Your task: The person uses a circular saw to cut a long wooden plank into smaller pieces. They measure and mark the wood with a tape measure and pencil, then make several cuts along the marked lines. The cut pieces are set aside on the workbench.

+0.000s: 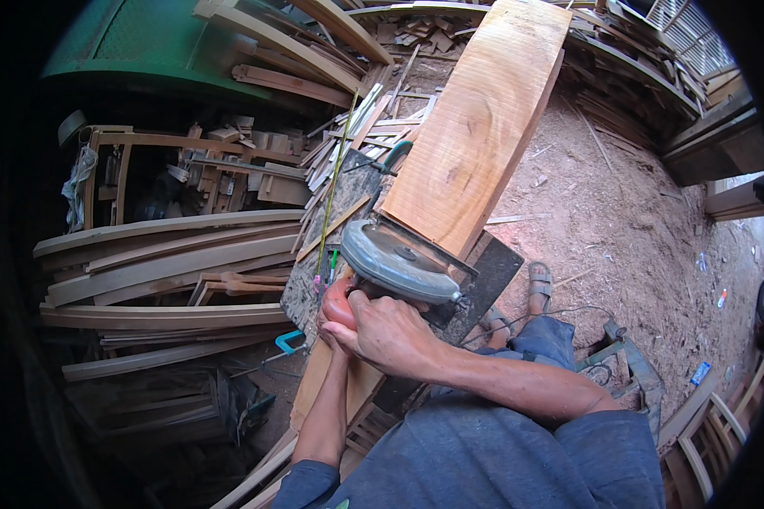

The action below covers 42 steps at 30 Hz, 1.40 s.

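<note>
A circular saw (pixel 403 263) with a grey guard and red body (pixel 338 299) sits at the near end of a wide, thick wooden plank (pixel 471 127). My right hand (pixel 380 327) is closed on the saw's rear grip. My left hand (pixel 335 335), mostly hidden under the right, is at the red body, its fingers out of sight. Beneath the saw lies a dark board (pixel 501 267). Left of it are a yellow tape measure (pixel 338 165), a green marker (pixel 334 259) and a teal clamp (pixel 289 342); another clamp (pixel 396 154) is at the plank's left edge.
Stacked timber (pixel 153 263) fills the left, below a green structure (pixel 144 42). More planks (pixel 637 68) line the back right. My sandalled foot (pixel 539 288) stands on a dusty floor (pixel 620 220) strewn with shavings; a cable (pixel 569 308) and metal object (pixel 628 365) lie beside me.
</note>
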{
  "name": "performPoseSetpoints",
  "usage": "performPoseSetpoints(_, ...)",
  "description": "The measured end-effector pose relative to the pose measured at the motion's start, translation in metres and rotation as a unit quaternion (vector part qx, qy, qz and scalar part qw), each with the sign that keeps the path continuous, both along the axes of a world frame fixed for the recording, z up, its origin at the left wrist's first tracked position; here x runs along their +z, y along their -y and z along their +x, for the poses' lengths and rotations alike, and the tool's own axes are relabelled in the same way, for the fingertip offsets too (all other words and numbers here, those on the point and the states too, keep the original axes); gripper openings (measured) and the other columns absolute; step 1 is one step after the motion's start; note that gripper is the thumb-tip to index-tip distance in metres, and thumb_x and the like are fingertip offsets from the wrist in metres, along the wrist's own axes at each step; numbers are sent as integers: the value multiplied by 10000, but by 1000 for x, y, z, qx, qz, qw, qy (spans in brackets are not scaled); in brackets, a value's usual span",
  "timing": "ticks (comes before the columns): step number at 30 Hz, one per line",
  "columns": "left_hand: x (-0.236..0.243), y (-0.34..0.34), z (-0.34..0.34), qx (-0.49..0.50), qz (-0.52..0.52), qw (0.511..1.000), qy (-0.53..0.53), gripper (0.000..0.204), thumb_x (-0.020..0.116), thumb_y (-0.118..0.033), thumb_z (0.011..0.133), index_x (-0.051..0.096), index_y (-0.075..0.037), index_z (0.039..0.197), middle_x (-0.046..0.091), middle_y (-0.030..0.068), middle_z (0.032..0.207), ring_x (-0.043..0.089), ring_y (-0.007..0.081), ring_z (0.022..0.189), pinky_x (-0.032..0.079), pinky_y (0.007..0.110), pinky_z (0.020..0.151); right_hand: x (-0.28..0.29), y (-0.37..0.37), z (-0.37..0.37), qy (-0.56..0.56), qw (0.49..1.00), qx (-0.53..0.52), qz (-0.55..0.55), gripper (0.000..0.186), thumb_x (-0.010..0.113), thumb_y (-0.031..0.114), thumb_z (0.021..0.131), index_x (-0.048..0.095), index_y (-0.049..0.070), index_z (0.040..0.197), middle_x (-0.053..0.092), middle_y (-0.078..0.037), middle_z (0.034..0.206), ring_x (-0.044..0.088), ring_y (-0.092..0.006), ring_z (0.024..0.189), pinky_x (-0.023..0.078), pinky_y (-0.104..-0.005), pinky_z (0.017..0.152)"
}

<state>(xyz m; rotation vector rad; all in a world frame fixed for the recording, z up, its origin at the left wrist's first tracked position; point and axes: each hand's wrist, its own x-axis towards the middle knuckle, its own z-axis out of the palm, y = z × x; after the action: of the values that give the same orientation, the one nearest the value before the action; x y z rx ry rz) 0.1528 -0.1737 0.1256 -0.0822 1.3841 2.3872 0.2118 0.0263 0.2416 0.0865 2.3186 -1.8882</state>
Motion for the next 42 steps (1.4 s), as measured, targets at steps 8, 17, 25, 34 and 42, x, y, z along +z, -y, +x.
performPoseSetpoints(8, 2, -12, 4, -17, 59, 998, 19, 819, 551, -844, 907, 613, -89, 1219, 636, 149, 966, 614, 331, 887, 506, 499, 805, -1, 3, -12, -1, 1000, 6, -7, 652, 580, 549, 1057, 609, -98, 1135, 704, -348, 829, 724, -530, 814, 585, -584, 755)
performPoseSetpoints(17, 5, -20, 1, -23, 80, 996, 20, 856, 548, -872, 891, 595, -107, 1271, 622, 120, 972, 602, 300, 883, 506, 484, 804, 0, 5, -19, -10, 1000, 2, 3, 630, 604, 504, 1050, 639, -124, 1098, 718, -335, 845, 737, -513, 813, 600, -564, 753)
performPoseSetpoints(25, 4, -15, -8, -22, 99, 994, 28, 897, 501, -916, 879, 576, -108, 1261, 591, 102, 974, 593, 293, 904, 504, 480, 832, -4, 10, -27, -14, 1000, 2, 3, 662, 570, 562, 1055, 614, -96, 1121, 705, -347, 840, 724, -531, 812, 587, -582, 755)
performPoseSetpoints(34, 8, -10, -9, 8, 57, 998, 27, 834, 538, -848, 889, 583, -115, 1284, 615, 105, 1029, 607, 293, 969, 510, 477, 865, -7, 15, -41, -25, 1000, 2, 4, 663, 577, 563, 1048, 616, -94, 1121, 706, -344, 831, 724, -531, 794, 587, -586, 745)
performPoseSetpoints(42, 9, -7, -10, 20, 21, 1000, 2, 753, 584, -754, 907, 593, -122, 1315, 641, 109, 1090, 628, 301, 1025, 519, 479, 886, -8, 21, -51, -29, 999, -14, 9, 655, 601, 551, 1038, 636, -100, 1097, 711, -344, 832, 731, -521, 795, 592, -573, 745)
